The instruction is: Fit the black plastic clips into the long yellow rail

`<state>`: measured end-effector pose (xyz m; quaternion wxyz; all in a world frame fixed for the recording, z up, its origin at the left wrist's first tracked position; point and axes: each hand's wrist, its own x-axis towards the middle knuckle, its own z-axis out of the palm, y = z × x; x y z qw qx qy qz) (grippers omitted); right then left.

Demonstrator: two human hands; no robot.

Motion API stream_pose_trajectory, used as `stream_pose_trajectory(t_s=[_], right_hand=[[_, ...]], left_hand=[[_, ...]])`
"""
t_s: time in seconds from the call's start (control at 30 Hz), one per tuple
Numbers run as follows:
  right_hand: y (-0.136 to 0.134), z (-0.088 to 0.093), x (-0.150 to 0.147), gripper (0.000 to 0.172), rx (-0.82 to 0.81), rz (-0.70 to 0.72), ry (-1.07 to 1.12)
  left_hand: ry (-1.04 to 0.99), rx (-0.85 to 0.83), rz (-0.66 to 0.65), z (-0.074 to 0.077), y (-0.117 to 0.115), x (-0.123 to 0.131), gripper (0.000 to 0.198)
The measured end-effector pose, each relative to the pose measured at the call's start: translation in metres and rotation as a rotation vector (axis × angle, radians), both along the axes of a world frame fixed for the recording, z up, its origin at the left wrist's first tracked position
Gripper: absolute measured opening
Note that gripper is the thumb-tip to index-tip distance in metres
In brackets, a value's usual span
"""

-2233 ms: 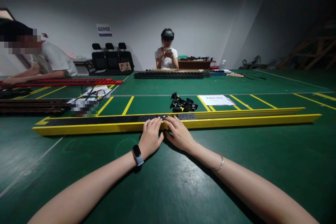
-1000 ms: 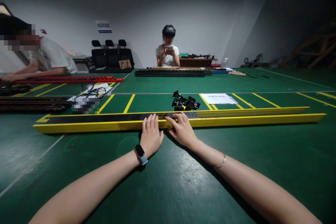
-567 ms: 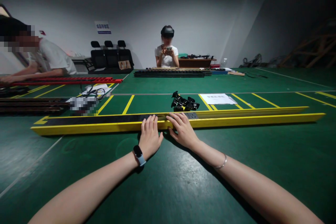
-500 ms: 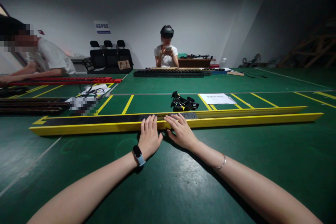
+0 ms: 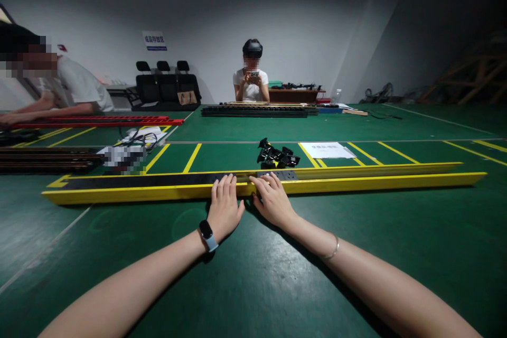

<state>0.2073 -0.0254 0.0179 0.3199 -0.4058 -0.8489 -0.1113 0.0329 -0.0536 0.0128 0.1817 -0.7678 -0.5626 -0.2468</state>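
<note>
A long yellow channel [image 5: 368, 181] lies across the green surface in front of me. Its left half holds a black strip [image 5: 138, 182], and a dark socket module [image 5: 291, 175] sits inside near the middle. A short gap shows between these two inserts. My left hand [image 5: 225, 203] lies over the channel's near wall, fingers stretched out onto the end of the black strip. Just right of it, my right hand [image 5: 273, 198] rests on the same wall with its fingers spread, fingertips by the socket module. Both hands are open; the fingertips' undersides are hidden.
Behind the channel lies a heap of shiny black parts [image 5: 277, 154], with a paper sheet [image 5: 327, 150] to its right. Dark rails [image 5: 47, 160] and a red rail [image 5: 158, 121] are at left. One person [image 5: 251, 84] sits opposite; another person [image 5: 81, 82] leans in at left.
My right hand has shifted very slightly to the right along the near wall. My left hand stays in practically the same place, and both remain open.
</note>
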Motion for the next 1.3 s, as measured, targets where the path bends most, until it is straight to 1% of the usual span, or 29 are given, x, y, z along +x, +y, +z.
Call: stream_pose_trajectory(t_s=[0.07,0.13,0.23,0.37,0.5,0.63,0.8,0.87,1.07,1.13,1.2,1.3], right_hand=[[0.002,0.000,0.001,0.052,0.003,0.041,-0.005],[0.006,-0.001,0.001,0.053,0.008,0.116,-0.029],[0.012,-0.002,0.000,0.047,-0.007,0.191,-0.054],[0.017,-0.004,-0.005,0.032,-0.043,0.160,-0.003],[0.021,-0.006,-0.007,0.025,-0.033,0.132,0.025],[0.024,-0.006,-0.007,0.022,-0.033,0.128,0.027],[0.024,-0.003,-0.002,0.022,-0.050,0.135,0.051],[0.025,-0.003,0.006,0.021,-0.051,0.122,0.057],[0.038,-0.008,0.049,0.020,-0.045,0.047,0.088],[0.043,-0.010,0.064,0.021,-0.056,0.050,0.089],[0.045,-0.012,0.077,0.022,-0.064,0.056,0.084],[0.046,-0.012,0.087,0.022,-0.056,0.051,0.079]], left_hand=[[0.000,0.003,-0.001,0.000,0.000,0.000,0.059],[-0.001,0.004,-0.003,0.000,0.000,0.001,0.060],[0.000,0.004,-0.003,0.000,0.000,0.002,0.060],[-0.003,-0.005,-0.014,-0.001,0.000,0.001,0.060],[-0.008,-0.024,-0.055,-0.004,0.002,-0.003,0.062],[-0.005,-0.048,-0.096,-0.004,0.002,-0.008,0.065],[0.015,-0.083,-0.153,-0.001,0.001,-0.011,0.065],[0.021,-0.083,-0.146,0.000,0.000,-0.012,0.066],[-0.019,-0.064,-0.013,-0.002,0.001,-0.014,0.067],[-0.016,-0.078,-0.026,-0.002,0.002,-0.015,0.067],[0.000,-0.090,-0.070,-0.002,0.002,-0.014,0.066],[0.022,-0.097,-0.133,-0.002,0.003,-0.013,0.064]])
